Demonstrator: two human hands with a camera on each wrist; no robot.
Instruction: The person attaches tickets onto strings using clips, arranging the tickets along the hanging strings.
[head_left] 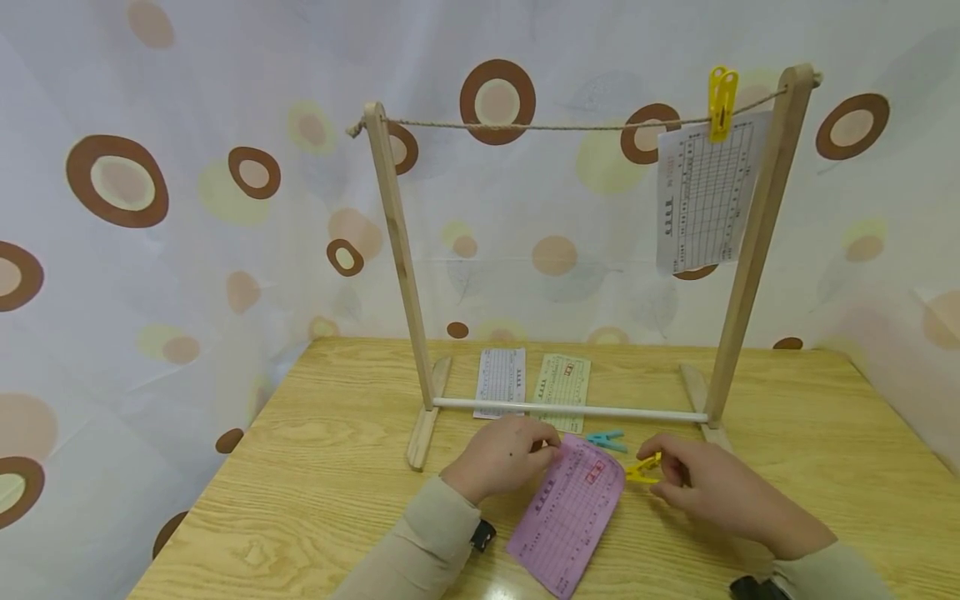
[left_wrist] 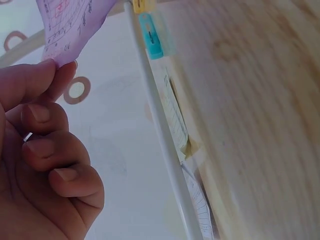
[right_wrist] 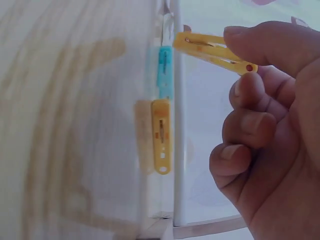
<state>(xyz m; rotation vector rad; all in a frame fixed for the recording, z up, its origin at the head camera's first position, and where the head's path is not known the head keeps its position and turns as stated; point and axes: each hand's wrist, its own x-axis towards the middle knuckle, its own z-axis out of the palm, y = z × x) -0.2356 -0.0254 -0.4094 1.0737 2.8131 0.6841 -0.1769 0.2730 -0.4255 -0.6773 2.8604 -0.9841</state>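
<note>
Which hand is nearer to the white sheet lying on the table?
The left hand. Pinching the pink sheet, it is just on the near side of the white sheet; the right hand, holding a yellow clothespin, is farther away, off to the right.

White sheeting (head_left: 225,75) in a brown-ring and pastel-dot print hangs from nine through three o'clock. A pale wood-grain tabletop (head_left: 322,467) stretches toward six o'clock.
</note>
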